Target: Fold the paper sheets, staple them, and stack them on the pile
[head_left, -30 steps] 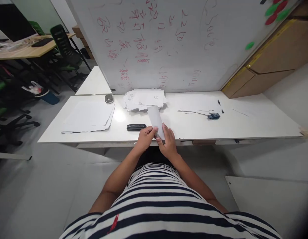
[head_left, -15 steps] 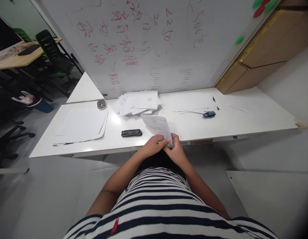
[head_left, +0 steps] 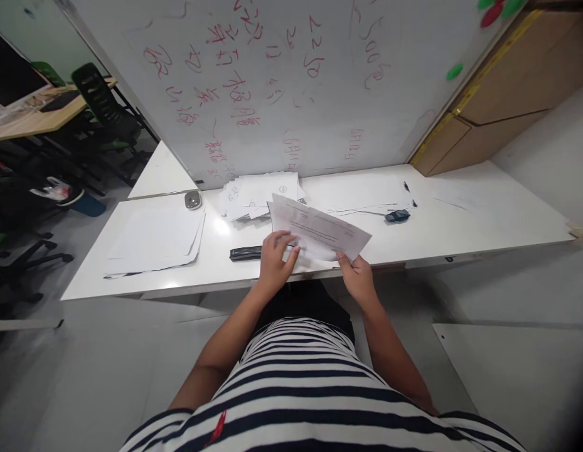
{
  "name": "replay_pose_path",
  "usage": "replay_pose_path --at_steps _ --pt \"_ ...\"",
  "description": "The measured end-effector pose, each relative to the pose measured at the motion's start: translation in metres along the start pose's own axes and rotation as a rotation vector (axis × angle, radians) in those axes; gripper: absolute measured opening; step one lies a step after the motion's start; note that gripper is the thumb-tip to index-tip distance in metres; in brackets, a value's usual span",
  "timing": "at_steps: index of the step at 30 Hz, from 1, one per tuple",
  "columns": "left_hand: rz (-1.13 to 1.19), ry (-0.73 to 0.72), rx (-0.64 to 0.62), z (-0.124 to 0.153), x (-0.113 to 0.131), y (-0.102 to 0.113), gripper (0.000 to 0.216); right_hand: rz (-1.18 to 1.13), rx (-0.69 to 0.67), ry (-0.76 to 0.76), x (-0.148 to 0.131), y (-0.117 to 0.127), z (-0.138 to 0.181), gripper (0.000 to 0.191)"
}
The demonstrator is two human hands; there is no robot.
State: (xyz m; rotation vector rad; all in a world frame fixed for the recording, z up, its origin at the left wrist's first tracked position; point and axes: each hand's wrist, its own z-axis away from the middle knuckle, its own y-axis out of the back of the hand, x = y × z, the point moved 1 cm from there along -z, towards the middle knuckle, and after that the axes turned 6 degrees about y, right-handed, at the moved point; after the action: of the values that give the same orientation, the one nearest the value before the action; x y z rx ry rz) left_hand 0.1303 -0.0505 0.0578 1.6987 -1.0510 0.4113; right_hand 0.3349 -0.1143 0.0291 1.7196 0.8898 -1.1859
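Pinching the sheet (head_left: 317, 225) at its near right corner between thumb and fingers of the right hand (head_left: 359, 278), while holding the left hand (head_left: 275, 260) loosely spread at the near left side, not showing clearly whether touching. Slanting above the front of the worktop (head_left: 465, 232), on the near side of the stack (head_left: 263, 187), and probably handling as light, thin and floppy, creasing easily under a hard squeeze. Calling, most likely, for a soft grip on 2 opposite edges.

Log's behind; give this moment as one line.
right hand: pinching printed sheet; left hand: at sheet's left side, contact unclear; stapler: on table
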Motion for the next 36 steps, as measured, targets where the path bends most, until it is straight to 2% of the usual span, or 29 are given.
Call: replay_pose_path --at_steps 2,4,5,8,10,16,19,21,26,32,36 --pt "0.078 0.146 0.101 -0.008 -0.011 0.009 0.055 -0.067 -0.025 -0.037 0.004 0.002 -0.001 0.045" --pt "0.241 0.294 0.106 -0.015 -0.021 0.017 0.072 -0.116 -0.076 -0.062 0.01 0.005 -0.002 0.045" --pt "0.338 0.345 0.05 -0.018 -0.025 0.02 0.071 -0.133 -0.098 -0.07 0.012 0.006 -0.002 0.045" --pt "0.544 0.411 -0.235 -0.021 -0.029 0.023 0.052 -0.125 -0.131 -0.099 0.013 0.009 -0.004 0.045" --pt "0.545 0.422 -0.311 -0.017 -0.026 0.02 0.044 -0.08 -0.108 -0.126 0.009 0.011 -0.007 0.045" --pt "0.428 0.317 -0.082 -0.001 -0.02 -0.005 0.034 -0.047 0.1 -0.056 0.005 0.008 -0.022 0.044" --pt "0.423 0.331 -0.046 0.003 -0.026 -0.011 0.031 -0.132 0.203 -0.013 0.014 0.001 -0.024 0.044" --pt "0.441 0.332 -0.044 0.004 -0.03 -0.012 0.037 -0.187 0.227 -0.003 0.019 -0.003 -0.022 0.044" --pt "0.567 0.365 -0.041 0.007 -0.039 -0.017 0.059 -0.144 0.177 -0.022 0.022 -0.011 -0.017 0.043" --pt "0.598 0.461 -0.112 0.014 -0.043 -0.019 0.041 -0.081 0.117 -0.07 0.029 -0.011 -0.013 0.044" --pt "0.482 0.405 -0.081 0.016 -0.036 0.002 0.04 0.023 0.016 -0.075 0.027 0.007 -0.007 0.041"
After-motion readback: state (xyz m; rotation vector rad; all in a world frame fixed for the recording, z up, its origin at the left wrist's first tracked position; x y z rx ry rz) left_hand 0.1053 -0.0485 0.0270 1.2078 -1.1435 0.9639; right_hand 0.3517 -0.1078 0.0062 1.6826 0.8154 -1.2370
